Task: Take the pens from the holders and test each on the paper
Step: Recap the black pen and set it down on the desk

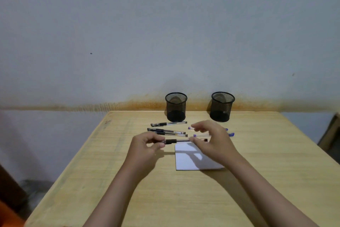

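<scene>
Pen level above paper | left hand fingers pinch it | right hand pinches other end

There is a single view, taken from a camera worn on the person's head. It looks forward and slightly down across the worktop toward the wall behind it, which fills the upper half of the picture. The wide lens bends the worktop's edges outward. Both forearms reach in from the bottom edge, so the left hand and the right hand sit near the middle, fairly close to the camera. The two holders stand farthest away, against the wall.
</scene>
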The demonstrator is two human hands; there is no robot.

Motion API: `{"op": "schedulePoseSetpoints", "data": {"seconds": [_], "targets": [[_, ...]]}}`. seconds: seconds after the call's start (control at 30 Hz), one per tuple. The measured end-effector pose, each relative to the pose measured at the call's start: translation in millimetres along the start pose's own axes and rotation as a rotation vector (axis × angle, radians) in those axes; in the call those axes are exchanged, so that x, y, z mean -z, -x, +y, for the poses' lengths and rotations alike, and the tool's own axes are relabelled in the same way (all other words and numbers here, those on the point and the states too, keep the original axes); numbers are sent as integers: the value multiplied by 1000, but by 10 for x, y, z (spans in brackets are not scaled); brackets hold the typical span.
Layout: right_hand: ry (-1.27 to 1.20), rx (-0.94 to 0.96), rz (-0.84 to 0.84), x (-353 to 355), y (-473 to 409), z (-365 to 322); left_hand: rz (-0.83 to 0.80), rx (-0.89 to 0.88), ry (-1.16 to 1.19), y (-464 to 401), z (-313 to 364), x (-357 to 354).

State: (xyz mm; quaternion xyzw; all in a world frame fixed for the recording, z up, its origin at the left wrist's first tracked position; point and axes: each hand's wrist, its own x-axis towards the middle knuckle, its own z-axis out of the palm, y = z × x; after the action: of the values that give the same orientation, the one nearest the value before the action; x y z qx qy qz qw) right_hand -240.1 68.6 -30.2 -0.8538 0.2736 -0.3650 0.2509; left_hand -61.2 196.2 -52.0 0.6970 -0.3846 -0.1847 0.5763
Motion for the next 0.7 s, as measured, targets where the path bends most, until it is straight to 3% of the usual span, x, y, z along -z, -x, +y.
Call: {"op": "schedulePoseSetpoints", "data": {"seconds": [0.07,0.23,0.47,0.7], "targets": [[208,183,-53,12,26,-25,-56,-108,-71,-24,90,-75],[374,298,-63,23,103,37,-157,-212,-87,-40,256,-376],[421,116,133,636,495,333,-311,-343,-174,14,404,-1012],[582,-229,285,1595,1195,795,-689,-562,-267,334,535,-2090]]}}
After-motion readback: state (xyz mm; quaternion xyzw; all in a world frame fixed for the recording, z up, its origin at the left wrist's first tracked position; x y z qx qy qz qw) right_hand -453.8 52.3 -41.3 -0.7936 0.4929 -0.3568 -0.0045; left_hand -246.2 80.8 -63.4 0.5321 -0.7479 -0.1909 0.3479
